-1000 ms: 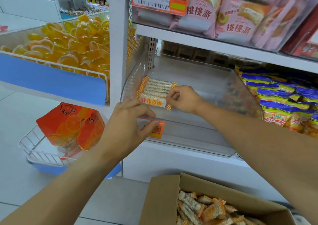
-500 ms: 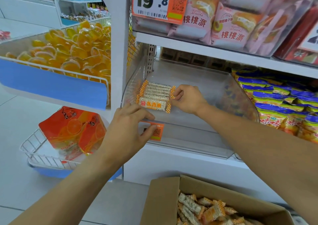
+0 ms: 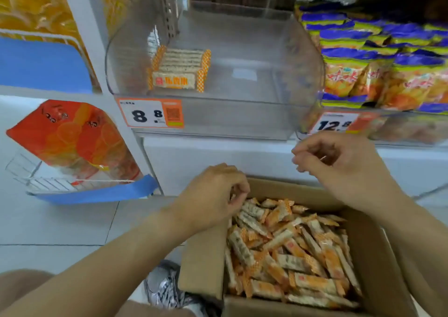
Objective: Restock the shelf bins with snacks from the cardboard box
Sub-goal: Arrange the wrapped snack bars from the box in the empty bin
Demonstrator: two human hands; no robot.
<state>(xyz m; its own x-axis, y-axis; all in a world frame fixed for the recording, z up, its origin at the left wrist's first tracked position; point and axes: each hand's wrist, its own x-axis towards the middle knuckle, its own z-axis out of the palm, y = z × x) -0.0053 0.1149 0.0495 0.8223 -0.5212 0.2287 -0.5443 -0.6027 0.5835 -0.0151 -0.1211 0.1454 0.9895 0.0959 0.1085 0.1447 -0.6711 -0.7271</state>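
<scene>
- Two hands work low in the frame: the left hand [image 3: 213, 195] dips into the cardboard box [image 3: 201, 263] at its upper-left corner, fingers curled among the snack bars [image 3: 291, 251]; whether they have pinched one, I cannot tell.
- Right hand [image 3: 339, 164] hovers above the box's far edge, fingers loosely curled, holding nothing visible.
- Up at centre, the clear shelf bin [image 3: 278, 57] has one short row of stocked bars [image 3: 180, 68] at its left, mostly bare otherwise.
- Risk: the loose, jumbled wrappers look slippery, so a hasty handful could spill to the floor or knock that neat row askew.
</scene>
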